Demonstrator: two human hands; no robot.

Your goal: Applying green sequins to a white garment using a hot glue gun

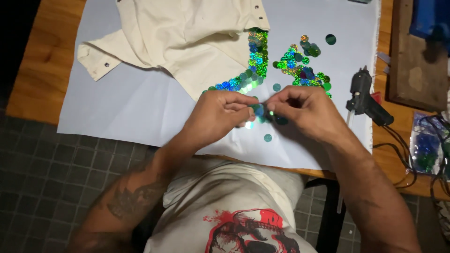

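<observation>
A small round iridescent green sequin (257, 109) is pinched between the fingertips of the left hand (219, 112) and the right hand (302, 108), both grips narrow, just above a white paper sheet (136, 100) on the wooden worktop (33, 70). Behind the hands, a cream fabric garment (187, 37) edged with glued sequins is spread. Loose sequins (300, 65) are scattered beside it. A black glue gun (365, 96) lies to the right.

Between my fingertips I pinch a sequin (257, 108) shimmering green and blue. Just beyond it, the cream shirt (187, 37) carries a band of green-blue holographic sequins (253, 65). Under my hands lies a pale grey-white sheet (131, 103); to my right sits a black glue gun (365, 98).
</observation>
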